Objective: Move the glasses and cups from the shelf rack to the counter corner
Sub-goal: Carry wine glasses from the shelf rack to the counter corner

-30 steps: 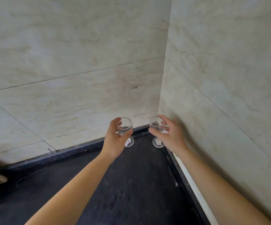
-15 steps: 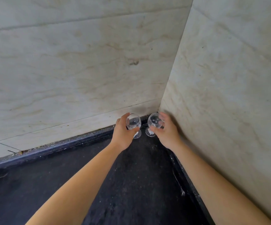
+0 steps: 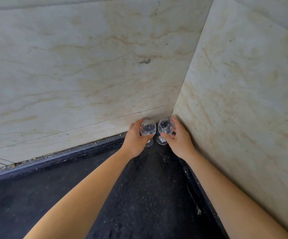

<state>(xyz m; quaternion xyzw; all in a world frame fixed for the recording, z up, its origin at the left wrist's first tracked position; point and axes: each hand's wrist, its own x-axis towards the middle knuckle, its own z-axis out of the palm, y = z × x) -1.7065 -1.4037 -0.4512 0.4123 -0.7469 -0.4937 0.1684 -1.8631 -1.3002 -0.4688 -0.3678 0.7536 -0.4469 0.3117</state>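
Two clear stemmed glasses stand side by side in the far corner of the black counter (image 3: 148, 195). My left hand (image 3: 135, 138) grips the bowl of the left glass (image 3: 148, 128), thumb and fingers curled round it. My right hand (image 3: 178, 138) holds the bowl of the right glass (image 3: 164, 127) with fingers behind it and thumb in front. Both glass feet sit at counter level against the corner. The shelf rack is out of view.
Pale marble-look wall tiles (image 3: 88, 75) rise behind and a second tiled wall (image 3: 243, 100) closes the right side. A raised black lip (image 3: 62, 157) edges the counter along both walls.
Both hands carried the glasses forward and down into the corner. The glasses now sit low against the walls, closer together than a second ago.
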